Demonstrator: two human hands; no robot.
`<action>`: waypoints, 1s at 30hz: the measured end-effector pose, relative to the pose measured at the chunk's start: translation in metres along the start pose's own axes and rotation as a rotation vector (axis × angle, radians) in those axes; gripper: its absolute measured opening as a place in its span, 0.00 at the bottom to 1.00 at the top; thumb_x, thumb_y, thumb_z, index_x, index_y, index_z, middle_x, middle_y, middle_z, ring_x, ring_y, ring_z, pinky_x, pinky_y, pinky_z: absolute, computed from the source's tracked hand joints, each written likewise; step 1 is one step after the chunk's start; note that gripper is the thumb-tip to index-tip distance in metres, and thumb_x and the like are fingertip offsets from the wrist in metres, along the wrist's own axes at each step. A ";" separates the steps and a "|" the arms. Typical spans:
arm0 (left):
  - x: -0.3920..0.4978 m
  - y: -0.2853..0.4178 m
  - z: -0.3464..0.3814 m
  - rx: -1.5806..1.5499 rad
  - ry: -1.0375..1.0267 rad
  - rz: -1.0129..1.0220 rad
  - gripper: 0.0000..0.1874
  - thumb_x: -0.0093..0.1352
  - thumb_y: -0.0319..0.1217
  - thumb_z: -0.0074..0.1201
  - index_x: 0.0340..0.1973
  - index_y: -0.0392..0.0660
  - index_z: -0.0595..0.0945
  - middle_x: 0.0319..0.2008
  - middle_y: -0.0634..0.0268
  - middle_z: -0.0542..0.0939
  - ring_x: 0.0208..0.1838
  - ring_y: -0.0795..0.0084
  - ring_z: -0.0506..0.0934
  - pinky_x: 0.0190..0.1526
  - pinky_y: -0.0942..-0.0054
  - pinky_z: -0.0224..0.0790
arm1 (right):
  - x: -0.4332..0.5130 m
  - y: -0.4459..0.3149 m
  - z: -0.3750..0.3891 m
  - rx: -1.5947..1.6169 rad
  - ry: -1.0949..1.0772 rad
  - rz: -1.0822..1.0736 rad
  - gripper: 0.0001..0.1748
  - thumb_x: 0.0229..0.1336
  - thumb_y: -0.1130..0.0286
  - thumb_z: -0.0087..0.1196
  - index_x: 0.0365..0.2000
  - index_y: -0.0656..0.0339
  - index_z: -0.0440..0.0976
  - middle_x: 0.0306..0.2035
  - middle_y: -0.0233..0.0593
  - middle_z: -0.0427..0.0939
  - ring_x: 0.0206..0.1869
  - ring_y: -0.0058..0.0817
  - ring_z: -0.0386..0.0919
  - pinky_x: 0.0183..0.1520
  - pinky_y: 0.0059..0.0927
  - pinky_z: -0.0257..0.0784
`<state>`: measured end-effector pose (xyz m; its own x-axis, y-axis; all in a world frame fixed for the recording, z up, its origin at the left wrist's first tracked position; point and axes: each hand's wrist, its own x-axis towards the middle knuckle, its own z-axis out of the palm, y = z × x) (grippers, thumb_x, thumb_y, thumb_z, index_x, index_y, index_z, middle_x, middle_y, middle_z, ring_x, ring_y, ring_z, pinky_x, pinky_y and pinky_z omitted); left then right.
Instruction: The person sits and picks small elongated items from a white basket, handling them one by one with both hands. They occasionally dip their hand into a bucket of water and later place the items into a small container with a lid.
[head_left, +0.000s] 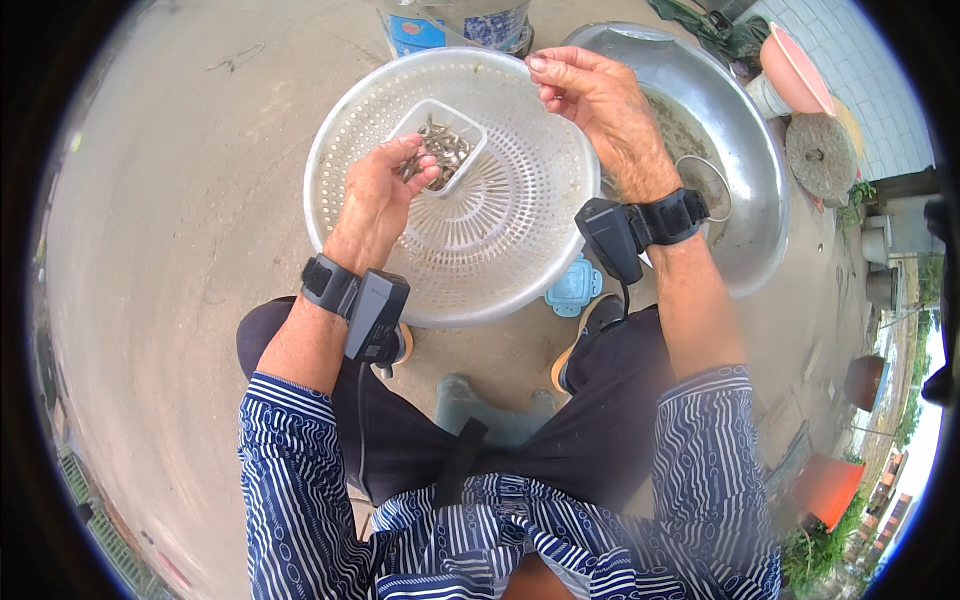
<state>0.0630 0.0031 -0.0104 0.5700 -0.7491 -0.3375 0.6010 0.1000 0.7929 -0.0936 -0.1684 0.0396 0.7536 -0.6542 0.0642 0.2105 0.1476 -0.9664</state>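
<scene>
A large perforated metal colander (495, 262) stands on the ground before me. Inside it, towards the back, is a clear plastic container (478, 154) with many small dark slender things (450, 146), perhaps small fish or snails. My left hand (390, 180) is at the container's near left side, fingers curled over some of these pieces; whether it grips any cannot be told. Over the colander's right rim my right hand (592, 94) is raised, thumb and forefinger pinched together, with nothing clearly visible between them. A wide metal basin (750, 165) holding murky water lies beyond it.
A bucket (457, 26) stands behind the colander. A wire-rimmed round tool (724, 180) lies in the basin. A blue plastic lid (574, 285) is near my right shoe (592, 337). At the right are a pink basin (799, 71) and a round stone (821, 154).
</scene>
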 end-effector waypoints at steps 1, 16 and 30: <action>0.002 0.000 0.001 -0.027 0.009 -0.020 0.09 0.65 0.22 0.46 0.39 0.29 0.74 0.32 0.57 0.73 0.33 0.70 0.74 0.36 0.74 0.72 | 0.001 -0.007 -0.017 -0.021 -0.057 -0.084 0.10 0.54 0.70 0.58 0.36 0.66 0.75 0.29 0.29 0.75 0.28 0.14 0.72 0.35 0.15 0.71; -0.030 -0.011 0.045 0.087 -0.078 -0.231 0.08 0.66 0.26 0.46 0.39 0.34 0.74 0.30 0.63 0.73 0.30 0.75 0.70 0.32 0.80 0.65 | -0.052 0.090 -0.273 -0.994 0.144 1.000 0.11 0.46 0.73 0.59 0.32 0.67 0.76 0.24 0.39 0.78 0.25 0.20 0.76 0.29 0.19 0.73; -0.031 -0.002 0.056 0.087 -0.104 -0.339 0.09 0.67 0.26 0.43 0.39 0.36 0.75 0.31 0.61 0.73 0.28 0.72 0.71 0.28 0.77 0.67 | -0.039 0.202 -0.290 -1.230 -0.292 1.018 0.15 0.44 0.63 0.59 0.33 0.60 0.79 0.34 0.44 0.80 0.39 0.38 0.80 0.39 0.35 0.75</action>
<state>0.0125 -0.0103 0.0272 0.2835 -0.7933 -0.5389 0.6937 -0.2183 0.6864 -0.2613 -0.3282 -0.2305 0.3784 -0.4853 -0.7882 -0.9130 -0.3361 -0.2314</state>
